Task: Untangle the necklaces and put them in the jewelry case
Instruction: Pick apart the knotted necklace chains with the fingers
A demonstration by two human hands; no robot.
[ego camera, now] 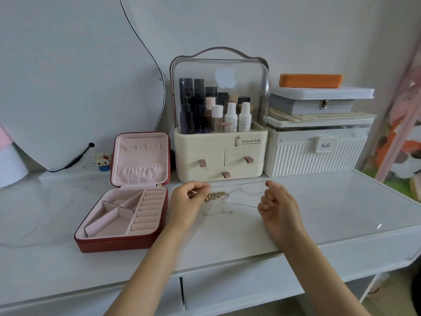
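A tangle of gold and silver necklaces (217, 196) hangs just above the white tabletop between my hands. My left hand (188, 201) pinches the gold clump at its left end. A thin silver chain (239, 184) runs taut from there to my right hand (276, 202), which pinches its other end between thumb and forefinger. More fine chain (218, 210) droops onto the table below. The red jewelry case (123, 215) with pink lining stands open to the left of my left hand, its compartments bare.
A cream cosmetics organizer (219, 153) with drawers stands right behind the necklaces. A white ribbed box (316, 153) with stacked cases sits at the back right. A mirror (68, 76) leans at the back left. The table's front edge (227, 267) lies under my forearms.
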